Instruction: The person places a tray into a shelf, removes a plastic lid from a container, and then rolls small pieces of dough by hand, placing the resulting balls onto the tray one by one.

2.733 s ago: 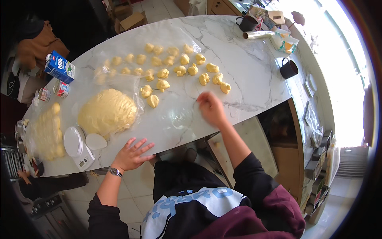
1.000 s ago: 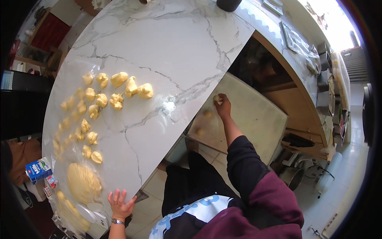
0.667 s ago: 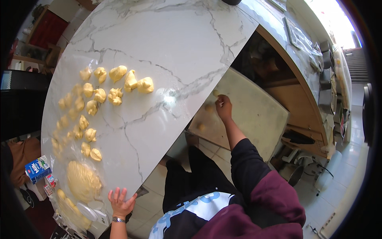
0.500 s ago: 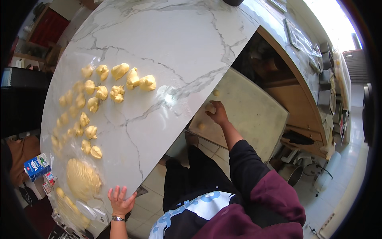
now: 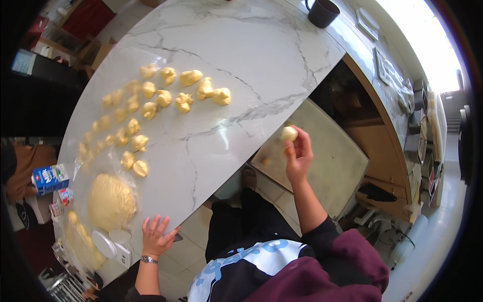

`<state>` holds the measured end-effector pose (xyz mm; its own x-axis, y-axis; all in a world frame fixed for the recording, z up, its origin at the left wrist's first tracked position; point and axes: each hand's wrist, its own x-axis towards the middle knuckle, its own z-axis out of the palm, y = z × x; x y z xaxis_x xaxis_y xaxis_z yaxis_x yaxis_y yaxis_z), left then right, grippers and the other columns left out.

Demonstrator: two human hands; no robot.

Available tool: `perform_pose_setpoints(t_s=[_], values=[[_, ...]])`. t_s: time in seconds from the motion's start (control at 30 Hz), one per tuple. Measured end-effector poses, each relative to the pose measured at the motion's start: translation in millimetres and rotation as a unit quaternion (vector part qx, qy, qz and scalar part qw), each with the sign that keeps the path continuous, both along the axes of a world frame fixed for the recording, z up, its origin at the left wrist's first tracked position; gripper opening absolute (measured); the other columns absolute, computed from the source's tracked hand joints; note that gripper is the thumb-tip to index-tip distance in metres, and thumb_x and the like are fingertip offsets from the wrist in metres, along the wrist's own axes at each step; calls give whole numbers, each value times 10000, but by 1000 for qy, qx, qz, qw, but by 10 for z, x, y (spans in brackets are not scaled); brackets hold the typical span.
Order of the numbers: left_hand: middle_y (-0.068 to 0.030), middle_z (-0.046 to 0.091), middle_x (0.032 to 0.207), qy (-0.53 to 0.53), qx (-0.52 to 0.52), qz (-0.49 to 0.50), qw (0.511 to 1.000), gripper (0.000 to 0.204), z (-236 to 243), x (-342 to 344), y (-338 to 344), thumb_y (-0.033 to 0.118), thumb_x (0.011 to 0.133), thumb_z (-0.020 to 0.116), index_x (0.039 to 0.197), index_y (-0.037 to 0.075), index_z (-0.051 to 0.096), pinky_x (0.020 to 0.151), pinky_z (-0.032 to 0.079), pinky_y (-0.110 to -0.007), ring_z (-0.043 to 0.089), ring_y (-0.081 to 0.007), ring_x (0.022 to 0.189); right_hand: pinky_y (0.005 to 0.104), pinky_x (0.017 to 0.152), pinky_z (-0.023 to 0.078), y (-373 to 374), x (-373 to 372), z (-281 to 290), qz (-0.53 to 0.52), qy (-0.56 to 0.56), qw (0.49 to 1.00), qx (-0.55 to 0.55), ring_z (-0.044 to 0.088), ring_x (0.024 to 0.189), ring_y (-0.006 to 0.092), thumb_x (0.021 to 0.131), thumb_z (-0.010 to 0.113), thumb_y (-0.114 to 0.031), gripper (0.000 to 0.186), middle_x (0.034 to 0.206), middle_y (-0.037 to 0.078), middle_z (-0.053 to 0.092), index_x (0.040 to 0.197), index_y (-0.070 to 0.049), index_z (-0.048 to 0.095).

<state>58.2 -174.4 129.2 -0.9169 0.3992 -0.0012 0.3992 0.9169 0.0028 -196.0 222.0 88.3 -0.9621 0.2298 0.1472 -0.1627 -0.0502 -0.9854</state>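
Note:
My right hand (image 5: 299, 155) pinches a small pale dough ball (image 5: 288, 134) above a flat pale tray (image 5: 329, 171), below the counter's edge on the right. My left hand (image 5: 158, 236) lies with fingers spread at the near edge of the marble counter (image 5: 236, 45), beside a white kitchen scale (image 5: 121, 255). Several irregular yellow dough pieces (image 5: 184, 102) are spread over the counter, the farther-left ones under clear plastic. A large dough mass (image 5: 106, 199) sits in plastic beyond my left hand, and a wrapped row of dough (image 5: 80, 239) lies left of the scale.
A blue carton (image 5: 49, 179) and small cans (image 5: 65, 196) stand at the far left. A dark mug (image 5: 322, 12) is at the back. Pans (image 5: 417, 136) line the right-hand ledge beside an open cabinet (image 5: 362, 141). Another person's brown clothing (image 5: 27, 166) shows at left, a hand (image 5: 89, 293) at lower left.
My right hand has risen from the tray toward me with the dough ball. My left hand stays spread at the counter edge. The view has shifted.

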Motion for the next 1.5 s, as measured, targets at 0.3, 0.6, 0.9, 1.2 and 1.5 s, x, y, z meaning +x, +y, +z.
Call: perform_pose_setpoints(t_s=[0.3,0.6,0.9,1.2,1.5], values=[[54,466,1401,48,3,9,999,236,53,-162,78,271,798,688,1016,359,667,1064,302,-470,373,-197,1334,362,777,479,-1158,-554,550,356,105,875,312,564,927,260,785,733,-265,340,957,103,584,1028,-58,614],[76,478,1402,89,12,13,996,202,49,-117,76,343,833,660,1034,351,650,1061,323,-448,404,-177,1309,387,782,459,-1174,-399,317,513,202,771,318,564,890,315,744,632,-25,179,900,109,575,888,-65,534],[75,479,1402,90,42,16,995,174,3,-43,43,343,859,622,1030,341,653,1061,320,-447,410,-162,1303,390,672,456,-1578,-16,323,476,145,815,297,553,735,294,743,628,-21,141,794,93,545,813,-76,518],[69,477,1403,102,40,12,994,235,-47,-108,88,303,827,645,1050,380,644,1084,296,-443,405,-165,1304,383,669,459,-1896,-344,434,411,156,831,342,564,786,315,733,625,-33,146,818,111,545,827,-68,519],[75,469,1409,107,33,9,994,297,-64,-148,118,281,774,680,1048,385,635,1090,295,-445,400,-169,1312,372,696,460,-1719,-591,443,355,171,844,363,562,803,316,714,620,-2,151,826,104,541,817,-54,523]])
